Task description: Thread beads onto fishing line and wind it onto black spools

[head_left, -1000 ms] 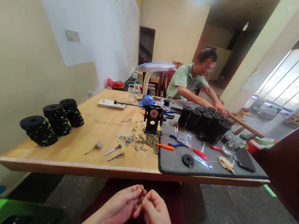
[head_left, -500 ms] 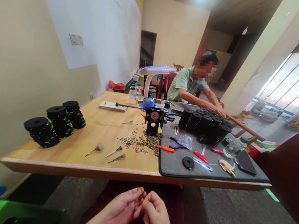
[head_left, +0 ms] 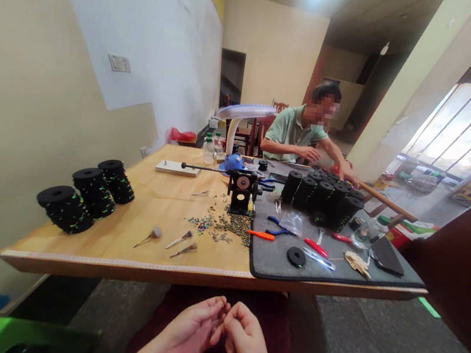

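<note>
Both hands stay low over the lap, below the bench's near edge, barely shifted since the earlier frame. The left hand and right hand curl narrowly, fingertips meeting; whether they pinch anything I cannot tell. At the bench's far end, a co-worker's hand has drawn back toward the chest, away from the black spools.

Left hand and right hand meet fingertip to fingertip over the lap, fingers curled.
</note>
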